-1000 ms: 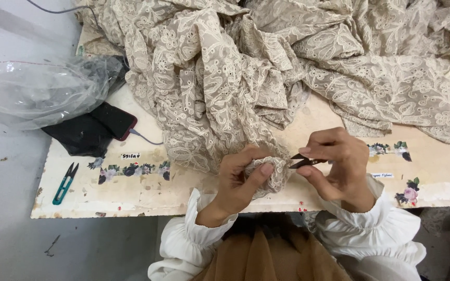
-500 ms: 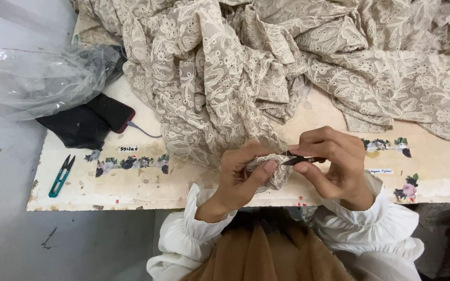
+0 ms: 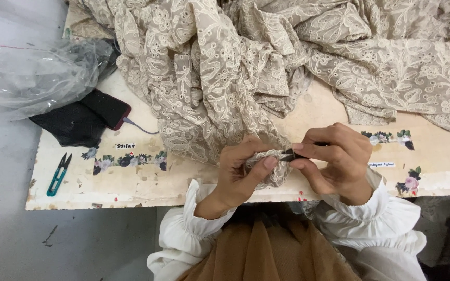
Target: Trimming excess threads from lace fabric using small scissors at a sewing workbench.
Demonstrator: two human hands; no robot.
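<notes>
Table: cream painted worktable (image 3: pixel 131 182), front edge chipped; bare strip along the front, left of the hands.
Fabric: beige embroidered eyelet lace cloth (image 3: pixel 266 67) heaped over the far half, 1 fold trailing to the front edge.
Bag: crumpled clear plastic bag (image 3: pixel 27 78) overhanging the left edge; contents unclear.
Left hand (image 3: pixel 240 171): closed around the bunched fold.
Right hand (image 3: pixel 334 161): fingers pinched on a small dark tool (image 3: pixel 294 154) touching the fold.
Snips: teal thread snips (image 3: pixel 58 174), well apart, near the left corner.

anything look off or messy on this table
Mostly ordinary clutter. The teal thread snips lie close to the table's left front corner, the edge there is chipped, and the phone rests half on a black cloth.
</notes>
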